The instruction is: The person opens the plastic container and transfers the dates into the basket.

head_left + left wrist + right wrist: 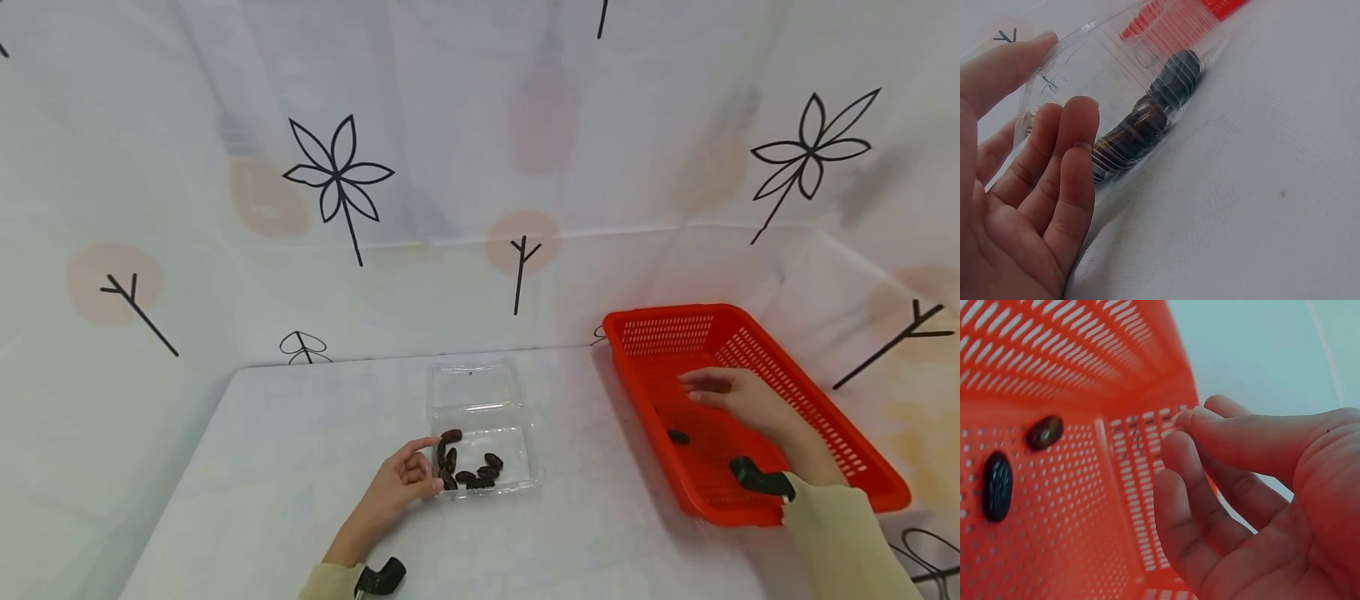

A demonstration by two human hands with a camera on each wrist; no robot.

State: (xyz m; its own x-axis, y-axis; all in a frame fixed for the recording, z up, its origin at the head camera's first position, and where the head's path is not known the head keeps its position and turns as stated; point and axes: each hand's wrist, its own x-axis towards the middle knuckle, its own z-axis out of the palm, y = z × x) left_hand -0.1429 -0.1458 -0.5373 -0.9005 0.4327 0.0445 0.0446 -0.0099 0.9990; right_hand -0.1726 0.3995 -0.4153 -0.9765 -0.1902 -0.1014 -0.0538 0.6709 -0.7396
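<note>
A clear plastic box (534, 454) with its lid (476, 387) folded back lies on the table, several dark brown dates (492, 460) inside along its left and front sides. My left hand (401, 479) grips the box's left side; the left wrist view shows the thumb at its rim and the other fingers curled against the wall. Over the red basket (645, 417) hovers my right hand (738, 400), fingers loosely bent, thumb close to the index fingertip, no object visible between them. Two dates lie on the basket floor in the right wrist view, one black (997, 486) and one brown (1045, 432).
The basket has raised, slotted walls and stands at the table's right side. White cloth covers the table (300, 467). Behind it hangs a pale curtain (435, 167) with leaf and twig drawings.
</note>
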